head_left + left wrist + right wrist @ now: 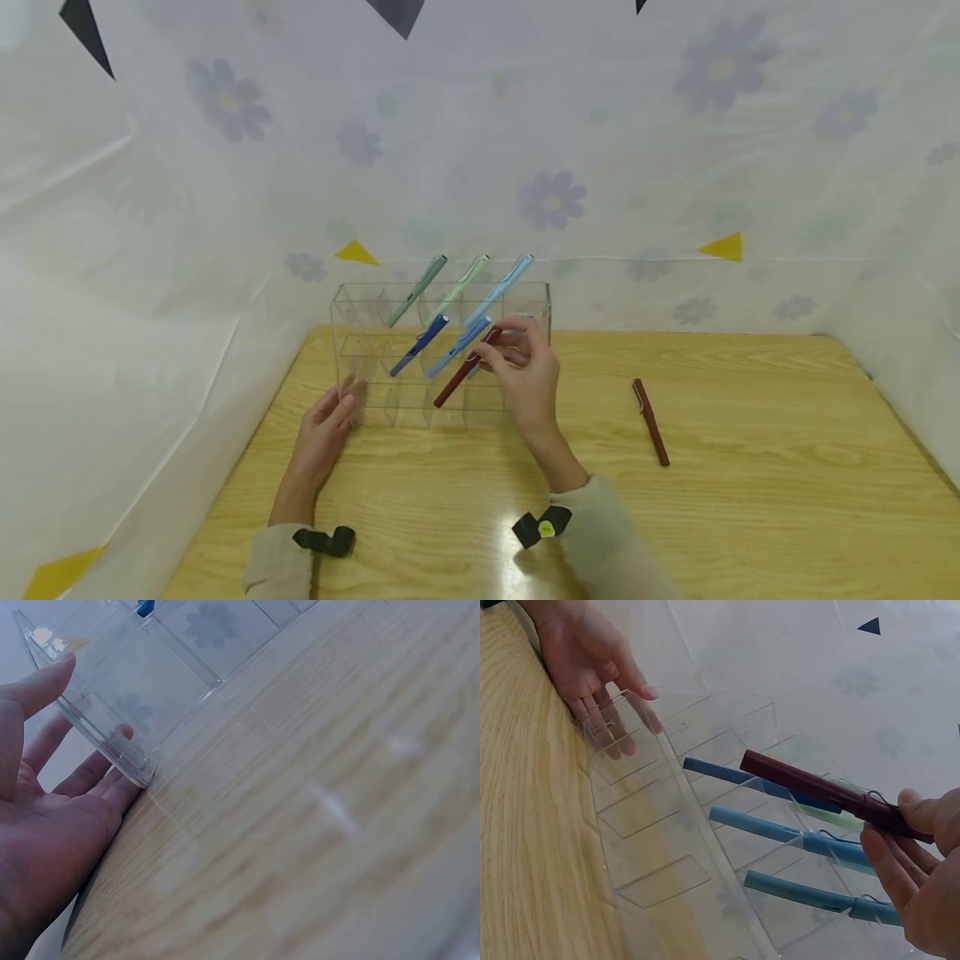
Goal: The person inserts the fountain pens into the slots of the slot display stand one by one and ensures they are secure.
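My right hand [528, 383] pinches a dark red pen [465, 371] by its clip end, slanted in front of a clear tiered pen rack [405, 407]. At the rack's left side is my left hand [318, 433], thumb at the front edge and fingers behind the side wall. Slanting in the upper tier are a dark green pen [417, 290], a light green pen [459, 287] and a light blue pen [500, 289]. The tier below holds a dark blue pen [420, 344], a blue pen [459, 346] and a teal pen [817, 898], mostly hidden by my right hand in the head view.
Another dark red pen [651, 423] lies on the wooden table [750, 467], right of the rack. Behind the table hangs a pale curtain [465, 183] with flower prints, and white sheeting also closes in both sides.
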A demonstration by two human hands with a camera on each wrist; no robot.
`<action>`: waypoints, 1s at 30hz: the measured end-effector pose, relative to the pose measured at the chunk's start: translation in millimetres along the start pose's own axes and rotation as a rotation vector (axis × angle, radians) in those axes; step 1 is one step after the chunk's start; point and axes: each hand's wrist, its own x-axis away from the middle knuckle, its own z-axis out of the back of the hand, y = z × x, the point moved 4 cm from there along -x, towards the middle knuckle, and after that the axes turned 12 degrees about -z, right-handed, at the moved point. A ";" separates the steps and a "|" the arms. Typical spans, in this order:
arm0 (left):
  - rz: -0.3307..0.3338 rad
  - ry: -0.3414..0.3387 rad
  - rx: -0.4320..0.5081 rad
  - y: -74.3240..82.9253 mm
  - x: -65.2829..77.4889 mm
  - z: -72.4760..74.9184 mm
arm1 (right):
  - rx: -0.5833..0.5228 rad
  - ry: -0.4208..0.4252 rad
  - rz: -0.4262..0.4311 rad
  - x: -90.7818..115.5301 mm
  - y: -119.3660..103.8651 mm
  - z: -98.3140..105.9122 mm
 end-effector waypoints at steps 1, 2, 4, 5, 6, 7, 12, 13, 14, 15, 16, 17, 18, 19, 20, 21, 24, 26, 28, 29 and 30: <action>-0.002 -0.002 0.000 -0.1 0.1 0.0 | 0.022 0.008 0.012 0.6 1.8 -2.5; -0.005 -0.003 0.002 -0.2 0.2 0.0 | 0.043 0.015 0.023 1.1 3.7 -5.0; -0.011 -0.005 0.006 -0.2 0.2 -0.1 | 0.083 0.028 0.047 3.0 7.4 -9.3; -0.014 -0.006 0.006 -0.1 0.3 -0.1 | 0.094 0.029 0.057 3.9 9.6 -11.5; -0.017 -0.006 0.007 0.1 0.3 -0.3 | 0.108 0.028 0.067 4.9 11.8 -13.8; -0.018 -0.005 0.009 0.3 0.4 -0.4 | 0.121 0.026 0.077 5.8 14.1 -16.3; -0.014 0.009 0.011 0.4 0.2 -0.6 | 0.228 0.011 0.098 12.0 23.9 -29.4; -0.014 0.006 0.011 0.4 0.2 -0.7 | 0.245 0.010 0.102 13.3 25.1 -31.8; -0.014 0.008 0.011 0.4 0.2 -0.7 | 0.258 0.009 0.103 14.4 26.8 -34.1; -0.013 0.008 0.010 0.4 0.1 -0.6 | 0.267 0.008 0.105 15.2 28.7 -36.5; -0.016 0.009 0.009 0.5 0.1 -0.6 | 0.273 0.006 0.106 16.0 30.4 -38.8; -0.017 0.004 0.008 0.7 0.2 -0.6 | 0.276 0.003 0.107 16.7 32.0 -41.0; -0.019 0.005 0.009 0.5 0.2 -0.4 | 0.283 0.001 0.105 17.2 33.9 -43.2; -0.019 0.006 0.009 0.5 0.2 -0.3 | 0.290 -0.004 0.102 17.8 36.2 -45.5; -0.019 0.009 0.010 0.4 0.2 0.0 | 0.294 -0.010 0.100 18.6 38.8 -47.7; -0.019 0.007 0.009 0.1 0.2 0.3 | 0.298 -0.013 0.097 19.6 40.9 -49.4; -0.019 0.007 0.010 -0.3 0.0 0.1 | 0.308 -0.013 0.085 22.6 47.4 -53.2; -0.018 0.007 0.008 -0.3 -0.1 -0.1 | 0.295 -0.012 0.075 24.1 50.6 -54.6; -0.017 0.006 0.005 -0.2 -0.4 -0.3 | 0.269 -0.019 0.054 24.7 53.5 -55.9; -0.017 0.005 0.001 -0.2 -0.4 -0.3 | 0.254 -0.025 0.044 24.8 54.7 -56.8; -0.016 0.007 0.000 -0.2 -0.5 0.0 | 0.238 -0.033 0.033 25.0 55.9 -57.7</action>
